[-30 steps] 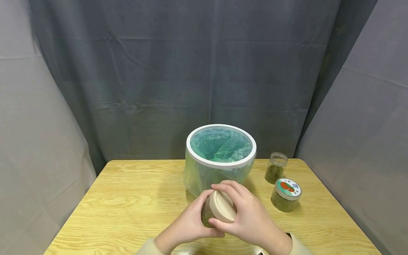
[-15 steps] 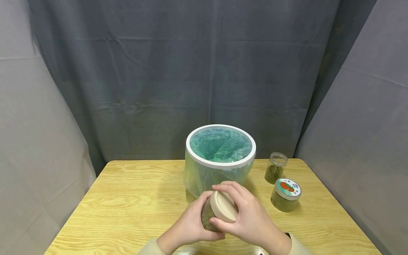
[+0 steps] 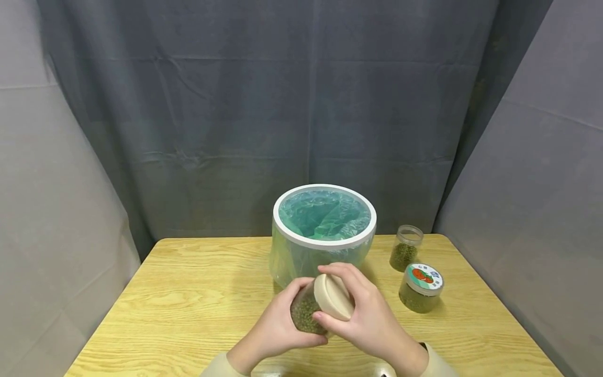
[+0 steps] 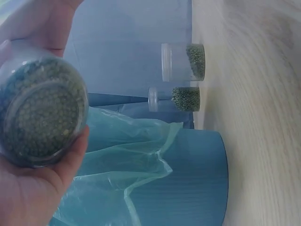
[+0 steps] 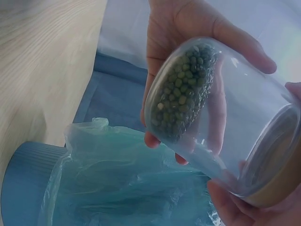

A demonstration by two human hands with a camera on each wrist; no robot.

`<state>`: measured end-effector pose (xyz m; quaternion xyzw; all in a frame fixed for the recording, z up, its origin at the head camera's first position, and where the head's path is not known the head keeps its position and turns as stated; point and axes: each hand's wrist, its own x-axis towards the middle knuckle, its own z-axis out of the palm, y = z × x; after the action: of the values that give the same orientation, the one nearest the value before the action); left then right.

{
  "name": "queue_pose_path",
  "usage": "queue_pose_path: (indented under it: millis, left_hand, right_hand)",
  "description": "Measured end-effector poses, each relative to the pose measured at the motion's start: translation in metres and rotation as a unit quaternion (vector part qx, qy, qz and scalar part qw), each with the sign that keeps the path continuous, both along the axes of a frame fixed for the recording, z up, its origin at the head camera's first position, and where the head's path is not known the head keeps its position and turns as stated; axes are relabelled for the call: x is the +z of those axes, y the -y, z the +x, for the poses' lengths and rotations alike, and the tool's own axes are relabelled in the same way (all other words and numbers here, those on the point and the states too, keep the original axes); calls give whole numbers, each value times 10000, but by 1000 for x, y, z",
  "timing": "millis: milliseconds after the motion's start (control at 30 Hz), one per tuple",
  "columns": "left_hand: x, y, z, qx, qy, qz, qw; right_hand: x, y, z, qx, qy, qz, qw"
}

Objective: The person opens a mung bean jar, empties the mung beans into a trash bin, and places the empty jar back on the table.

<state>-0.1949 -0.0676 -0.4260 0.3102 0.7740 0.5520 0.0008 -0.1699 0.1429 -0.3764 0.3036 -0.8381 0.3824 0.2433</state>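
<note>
A clear jar (image 3: pixel 303 312) with a cream lid (image 3: pixel 333 297) is held tilted above the front of the table. My left hand (image 3: pixel 279 327) grips the jar's body, thumb and fingers wrapped round its sides. On the lid, the fingers and thumb of my right hand (image 3: pixel 365 317) pinch opposite edges. Green mung beans (image 5: pixel 183 89) lie gathered at the jar's bottom end in the right wrist view, and the lid sits at its mouth. In the left wrist view the jar's round base (image 4: pixel 44 120) faces the camera, beans showing through.
Just beyond my hands stands a bin with a white rim (image 3: pixel 325 244) and a green plastic liner (image 3: pixel 325 209). To its right are a clear jar (image 3: pixel 406 248) partly filled with beans and a wider jar (image 3: pixel 421 290) with a tomato-print lid. Grey curtains (image 3: pixel 226 115) surround the wooden table (image 3: pixel 188 293).
The held jar has tipped slightly, its body shifting left and the lid turning more to the right, so more beans show. Both hands keep their hold. The other jars and bin stay put.
</note>
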Motion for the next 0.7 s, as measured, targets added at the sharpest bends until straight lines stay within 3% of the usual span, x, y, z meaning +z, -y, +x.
queue_pose_path:
  millis: [267,700]
  left_hand:
    - [6,2,4,212,31,23,9998]
    - [7,1,10,485,319,293,9979]
  right_hand:
    - [0,0,0,102,384,-317,9987]
    - [-1,-2,0,-58,1101,-447,9929]
